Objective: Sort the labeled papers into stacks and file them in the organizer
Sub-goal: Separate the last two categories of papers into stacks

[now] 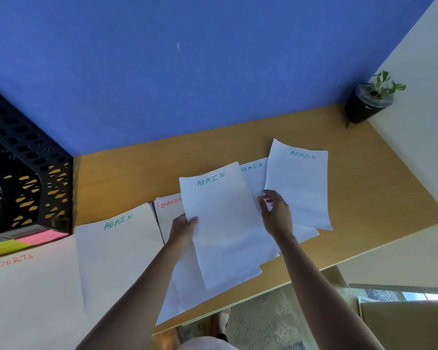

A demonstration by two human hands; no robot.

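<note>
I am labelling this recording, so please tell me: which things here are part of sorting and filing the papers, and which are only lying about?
Part of the job:
- ADMIN sheet, gripped by the left hand
- right hand, touching another ADMIN sheet
- FINANCE paper
- SPORTS paper
- black organizer

Only lying about:
- potted plant
- sticky notes

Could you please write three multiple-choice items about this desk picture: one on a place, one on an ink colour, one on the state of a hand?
1. Where does the potted plant stand?
A. far right corner of the desk
B. beside the organizer
C. on the floor

2. What ink colour is the FINANCE label?
A. green
B. red
C. black

3. What is the left hand doing?
A. resting flat
B. pointing
C. gripping an ADMIN sheet

Key: 1 A, it sits against the blue wall at right. 2 B, the letters are red. 3 C, its fingers curl on the sheet's edge.
</note>
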